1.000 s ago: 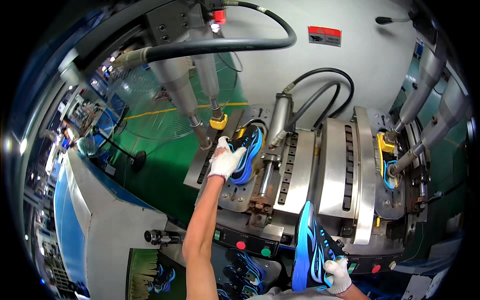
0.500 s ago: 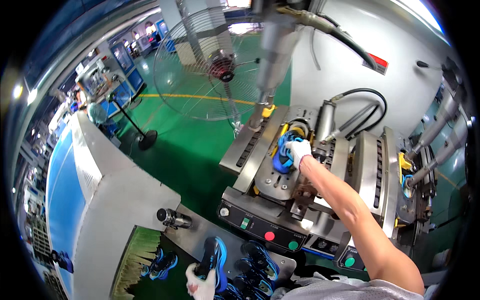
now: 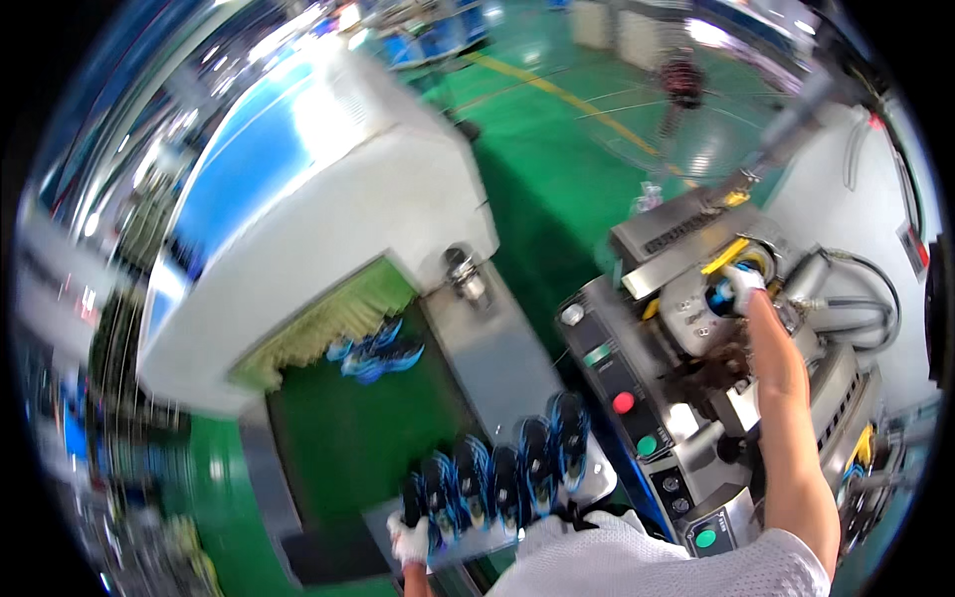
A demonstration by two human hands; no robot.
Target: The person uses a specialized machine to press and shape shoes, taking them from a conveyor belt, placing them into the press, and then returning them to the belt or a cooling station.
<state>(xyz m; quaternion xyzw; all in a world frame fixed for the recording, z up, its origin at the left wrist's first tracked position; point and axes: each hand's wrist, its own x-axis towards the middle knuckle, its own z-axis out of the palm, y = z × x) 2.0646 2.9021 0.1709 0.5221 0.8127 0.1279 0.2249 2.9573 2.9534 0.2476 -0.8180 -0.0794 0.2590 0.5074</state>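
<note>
gloves cover both hands. the right hand (image 3: 741, 284), white-gloved at the end of a bare outstretched forearm, rests on a blue shoe (image 3: 718, 298) seated in the round grey holder at the top of the press machine (image 3: 686, 398); its fingers curl over the shoe, though how firmly they grip it is hard to tell. a yellow clamp part (image 3: 724, 256) sits just above the hand. the left hand (image 3: 409, 537) is well to the left of the press machine and lower in the view, its fingers closed around the end shoe (image 3: 412, 502) of a row of dark blue shoes (image 3: 497, 473) standing side by side on a metal table (image 3: 487, 348) beside the machine's control panel. a red button (image 3: 624, 402) and a green button (image 3: 647, 445) show on that panel. further left of the machine, a white tunnel unit (image 3: 328, 199) stands over a green belt (image 3: 338, 438), with two more blue shoes (image 3: 376, 353) lying at its fringed opening. green floor (image 3: 557, 139) stretches behind the machine.
</note>
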